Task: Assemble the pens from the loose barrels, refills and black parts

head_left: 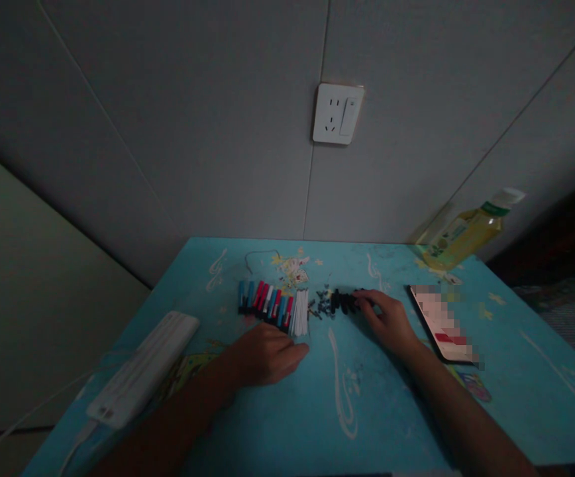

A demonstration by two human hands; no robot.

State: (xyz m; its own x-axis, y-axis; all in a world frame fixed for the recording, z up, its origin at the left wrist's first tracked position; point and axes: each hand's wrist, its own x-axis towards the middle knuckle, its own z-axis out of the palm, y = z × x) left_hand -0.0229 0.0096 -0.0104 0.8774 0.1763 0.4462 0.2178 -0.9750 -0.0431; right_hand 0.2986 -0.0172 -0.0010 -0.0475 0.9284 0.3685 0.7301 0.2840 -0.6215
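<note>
My left hand (270,352) rests low over the table with its fingers curled and pressed together; whatever is in them, if anything, is hidden. Just beyond it lies a row of short blue, red and white tubes with black ends (267,303). Beside their right end, thin white sticks (299,313) lie side by side. Small dark bits (322,303) are scattered further right. My right hand (387,319) reaches to a row of small black pieces (343,302), its fingertips closed at the right end of that row.
A white power strip (143,368) with a cable lies on the left of the blue table (387,424). At the right are a phone (441,324) and a bottle of yellow liquid (461,235). Small pale bits (295,268) lie behind the tubes. A wall socket (338,114) is above.
</note>
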